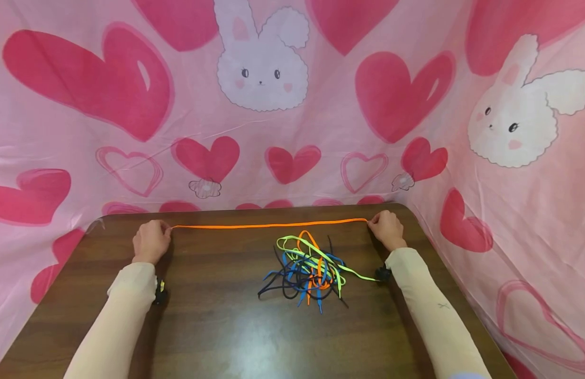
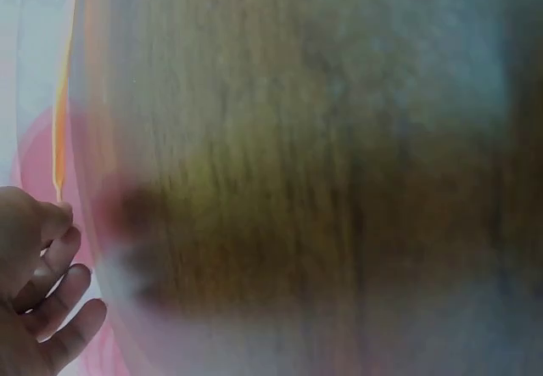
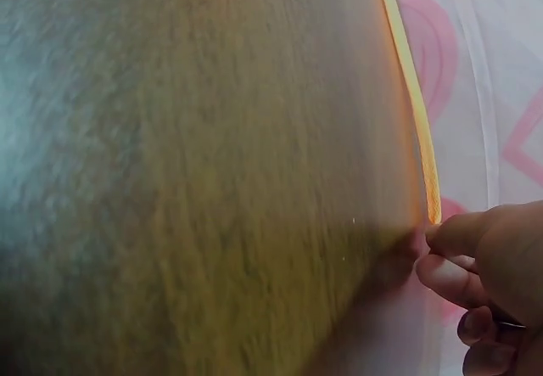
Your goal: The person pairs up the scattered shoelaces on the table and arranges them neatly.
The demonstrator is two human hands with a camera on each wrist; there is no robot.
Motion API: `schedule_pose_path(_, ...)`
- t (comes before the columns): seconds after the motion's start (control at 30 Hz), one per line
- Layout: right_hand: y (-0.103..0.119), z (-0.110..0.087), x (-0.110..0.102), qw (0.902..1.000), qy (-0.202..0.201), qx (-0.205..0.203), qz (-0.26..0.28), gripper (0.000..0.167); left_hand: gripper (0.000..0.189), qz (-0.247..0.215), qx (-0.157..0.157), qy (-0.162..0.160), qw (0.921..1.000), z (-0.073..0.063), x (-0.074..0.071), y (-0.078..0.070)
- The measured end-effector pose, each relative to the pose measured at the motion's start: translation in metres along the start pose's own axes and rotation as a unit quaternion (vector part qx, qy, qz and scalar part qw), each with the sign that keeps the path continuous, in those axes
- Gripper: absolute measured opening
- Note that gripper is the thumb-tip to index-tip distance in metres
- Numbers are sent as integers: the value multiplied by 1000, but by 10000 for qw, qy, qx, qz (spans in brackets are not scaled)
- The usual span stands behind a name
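An orange shoelace [image 1: 268, 226] stretches nearly straight across the far side of the table. My left hand [image 1: 151, 241] pinches its left end between thumb and forefinger; the left wrist view shows the lace [image 2: 59, 130] running up from those fingertips. At the other end, my right hand [image 1: 387, 230] pinches the lace, also seen in the right wrist view, where the flat orange lace [image 3: 416, 96] meets the thumb and forefinger. Between the arms, nearer to the right one, lies a tangled pile of shoelaces [image 1: 306, 271] in neon yellow, blue, black and orange.
The brown wooden table [image 1: 216, 326] has rounded far corners. A pink cloth [image 1: 320, 126] with hearts and rabbits hangs behind it and along the right side. One yellow lace end [image 1: 363, 277] reaches from the pile to the right wrist's black device [image 1: 383, 273].
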State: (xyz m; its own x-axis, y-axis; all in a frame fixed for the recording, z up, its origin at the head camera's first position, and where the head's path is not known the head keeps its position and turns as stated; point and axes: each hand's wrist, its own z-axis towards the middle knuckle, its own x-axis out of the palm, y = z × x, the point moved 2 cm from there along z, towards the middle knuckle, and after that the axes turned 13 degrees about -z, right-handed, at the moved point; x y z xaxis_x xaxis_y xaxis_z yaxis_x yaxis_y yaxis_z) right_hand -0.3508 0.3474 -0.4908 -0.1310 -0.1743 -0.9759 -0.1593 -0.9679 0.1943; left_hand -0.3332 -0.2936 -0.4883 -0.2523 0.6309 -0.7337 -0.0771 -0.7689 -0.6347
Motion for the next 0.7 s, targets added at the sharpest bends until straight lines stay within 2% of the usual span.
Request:
schedule_pose_path(0.23, 0, -1, 0, 9999, 111, 14, 9, 21, 20, 44, -182, 244, 9995, 1, 2, 0)
schedule_pose_path(0.43, 0, 0, -2, 9998, 174, 50, 10, 20, 19, 42, -232, 280, 9993, 1, 2, -4)
schedule_pose_path(0.7, -1, 0, -3, 9997, 239, 67, -26, 19, 20, 80, -221, 285, 9993, -1, 2, 0)
